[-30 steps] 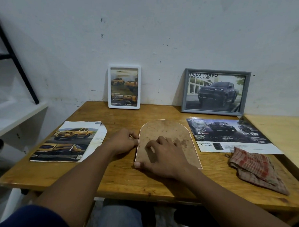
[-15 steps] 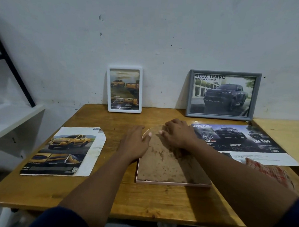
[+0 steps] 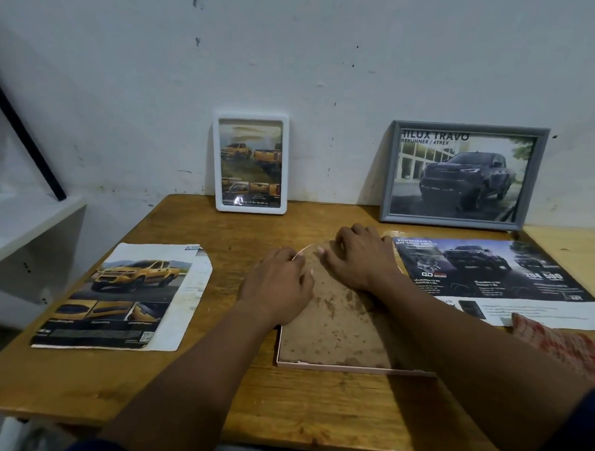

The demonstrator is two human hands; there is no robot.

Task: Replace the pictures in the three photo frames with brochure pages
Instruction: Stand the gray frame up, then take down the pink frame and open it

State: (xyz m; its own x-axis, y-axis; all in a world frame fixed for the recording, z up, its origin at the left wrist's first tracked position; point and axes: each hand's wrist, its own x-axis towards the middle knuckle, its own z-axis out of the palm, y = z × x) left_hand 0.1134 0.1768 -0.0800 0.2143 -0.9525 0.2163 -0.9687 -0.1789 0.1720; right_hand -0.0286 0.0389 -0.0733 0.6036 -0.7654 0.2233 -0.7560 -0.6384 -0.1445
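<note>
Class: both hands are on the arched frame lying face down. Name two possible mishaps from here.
The right hand rests on the arched frame, close to the dark brochure; a slip might crease it. The grey frame only leans on the wall; jolting the table could topple it.

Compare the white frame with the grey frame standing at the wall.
The white frame stands in portrait; the grey frame in landscape. The white frame is the smaller; the grey frame is wider. The white frame shows yellow pickups; the grey frame one dark pickup. Both stand against the wall.
</note>
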